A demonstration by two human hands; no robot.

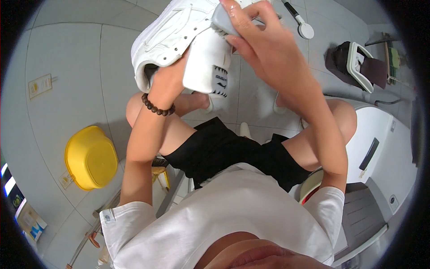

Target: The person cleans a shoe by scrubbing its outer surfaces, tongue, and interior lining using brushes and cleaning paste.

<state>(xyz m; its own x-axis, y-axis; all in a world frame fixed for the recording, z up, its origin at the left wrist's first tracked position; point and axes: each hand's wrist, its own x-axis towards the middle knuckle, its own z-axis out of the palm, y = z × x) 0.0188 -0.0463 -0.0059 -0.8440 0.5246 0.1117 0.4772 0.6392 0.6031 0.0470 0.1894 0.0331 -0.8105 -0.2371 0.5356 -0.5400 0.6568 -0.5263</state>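
A white lace-free sneaker (163, 38) with empty eyelets is held up in front of me at the top of the view. My left hand (172, 80) reaches into its opening and holds it from inside, so those fingers are hidden. The sneaker's padded tongue (207, 62), with black print near its end, is folded out toward me. Wet-looking, my right hand (260, 38) grips a pale grey scrubbing brush (225, 20). The brush's bristles touch the sneaker where the tongue meets the eyelet edge.
On the left, a yellow basin (92, 157) is by the grey tiled wall. A black-handled white round tool (305, 30) and a trash bin (360, 67) are at the far right. Close on my right stands a white fixture (376, 134), with a pale bucket (310, 184) by my elbow.
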